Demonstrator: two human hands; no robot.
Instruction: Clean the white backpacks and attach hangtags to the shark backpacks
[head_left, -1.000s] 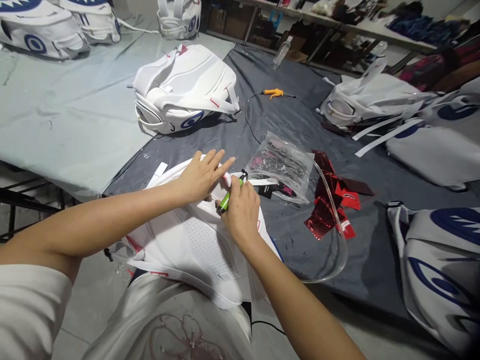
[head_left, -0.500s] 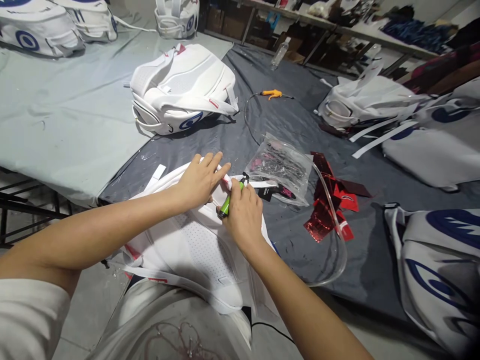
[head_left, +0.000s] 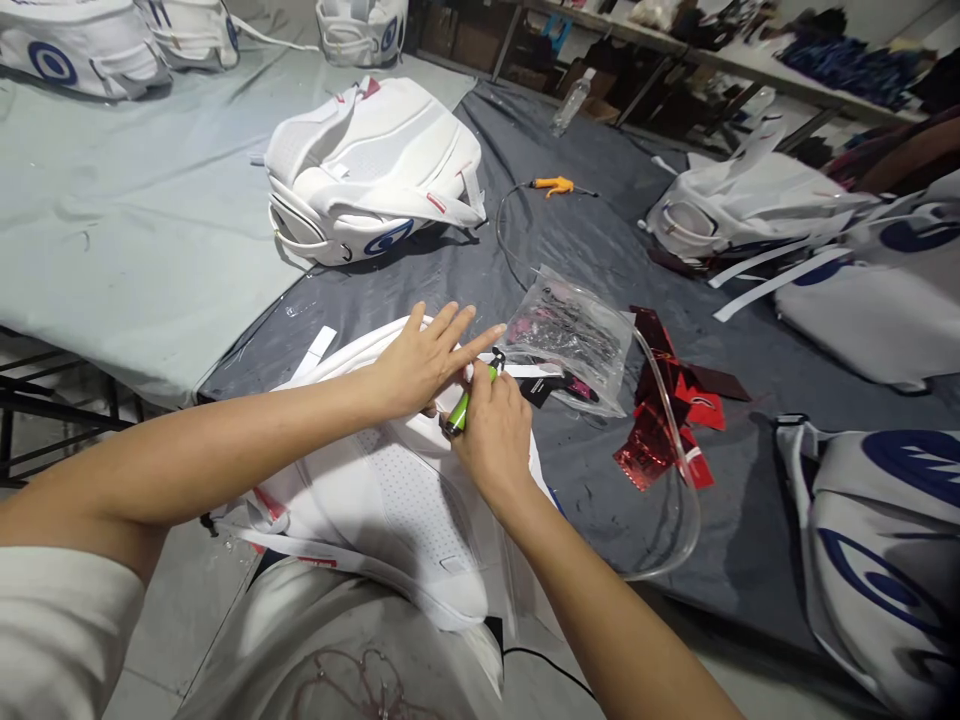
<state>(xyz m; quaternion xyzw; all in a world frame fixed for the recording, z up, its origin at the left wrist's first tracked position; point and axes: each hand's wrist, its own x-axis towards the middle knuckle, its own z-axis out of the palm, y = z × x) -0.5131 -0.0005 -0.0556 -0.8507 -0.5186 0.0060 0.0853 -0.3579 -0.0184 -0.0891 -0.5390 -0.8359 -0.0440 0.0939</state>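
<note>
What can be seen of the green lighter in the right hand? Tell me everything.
The green lighter is a small bright green plastic stick with a dark metal top. It lies tilted, top pointing up and away, gripped in the right hand, whose fingers hide most of its body. It hovers just over the white backpack, beside the left hand. No flame can be made out.

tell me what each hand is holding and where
The right hand grips a green lighter around its body; the left hand presses on the white backpack.
</note>
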